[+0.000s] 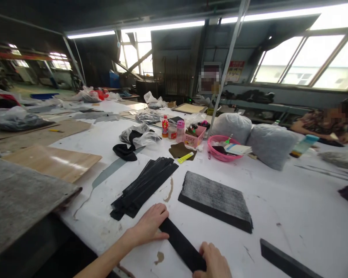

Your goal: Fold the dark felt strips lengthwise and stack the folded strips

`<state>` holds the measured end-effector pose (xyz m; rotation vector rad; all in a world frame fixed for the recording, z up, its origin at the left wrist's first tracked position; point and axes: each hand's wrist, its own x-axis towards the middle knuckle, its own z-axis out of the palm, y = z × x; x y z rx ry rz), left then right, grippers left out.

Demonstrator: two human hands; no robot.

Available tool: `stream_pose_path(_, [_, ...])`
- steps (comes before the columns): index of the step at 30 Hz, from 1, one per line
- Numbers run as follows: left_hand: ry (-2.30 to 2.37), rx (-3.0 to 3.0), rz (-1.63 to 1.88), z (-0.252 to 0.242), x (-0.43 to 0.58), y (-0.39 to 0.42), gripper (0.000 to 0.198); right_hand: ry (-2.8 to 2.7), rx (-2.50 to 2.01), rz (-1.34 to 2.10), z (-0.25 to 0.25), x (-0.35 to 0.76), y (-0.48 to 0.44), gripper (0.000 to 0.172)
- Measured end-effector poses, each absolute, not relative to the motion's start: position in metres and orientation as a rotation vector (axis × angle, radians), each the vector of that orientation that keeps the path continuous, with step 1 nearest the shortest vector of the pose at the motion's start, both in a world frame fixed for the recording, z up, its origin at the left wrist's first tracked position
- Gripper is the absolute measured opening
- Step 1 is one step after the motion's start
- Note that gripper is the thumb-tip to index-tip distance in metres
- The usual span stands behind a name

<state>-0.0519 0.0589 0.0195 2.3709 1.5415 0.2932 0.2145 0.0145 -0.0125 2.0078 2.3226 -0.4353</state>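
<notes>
A flat black strip lies slantwise on the white tabletop in front of me. My left hand grips its far left end, with the thumb along the near edge and the fingers over the top. At the strip's near right end my right hand is closed on it, its lower part cut off by the frame. Beyond my left hand lies a fanned pile of black strips. A stack of dark grey-black pieces sits to the right of that pile. Another black strip rests at the lower right.
Further back stand a red-labelled bottle, a pink box and a pink basket. A yellow tube lies on brown pieces. Stuffed bags stand at right, near a seated person. A grey board is at left.
</notes>
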Motion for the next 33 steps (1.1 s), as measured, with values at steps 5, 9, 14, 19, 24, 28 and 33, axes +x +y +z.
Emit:
stream_pose_path(5, [1.376, 2.392, 0.283, 0.029, -0.04, 0.048, 0.036, 2.473, 1.746, -0.644, 0.029, 0.21, 0.032, 0.023])
stream_pose_path(9, [1.358, 2.193, 0.358, 0.036, -0.045, 0.051, 0.012, 2.773, 1.748, -0.546, 0.062, 0.212, 0.049, 0.015])
stream_pose_path(14, [1.656, 1.856, 0.773, 0.041, -0.089, 0.086, 0.03, 3.053, 2.224, -0.06, 0.07, 0.22, 0.07, 0.023])
stream_pose_path(19, [2.143, 1.989, 0.825, 0.021, -0.121, 0.118, 0.034, 2.851, 2.15, -0.25, 0.033, 0.196, 0.089, 0.021])
stream_pose_path(24, [2.077, 2.499, 0.626, -0.005, -0.115, 0.116, 0.038, 2.732, 2.142, -0.104, -0.009, 0.177, 0.114, 0.029])
stream_pose_path(28, [2.019, 2.612, 0.427, -0.021, -0.112, 0.11, 0.038, 2.732, 2.023, 0.073, -0.02, 0.18, 0.124, 0.013])
stream_pose_path(33, [2.118, 2.712, 0.43, -0.032, -0.12, 0.12, 0.048, 2.702, 1.925, 0.18, -0.024, 0.18, 0.127, 0.005])
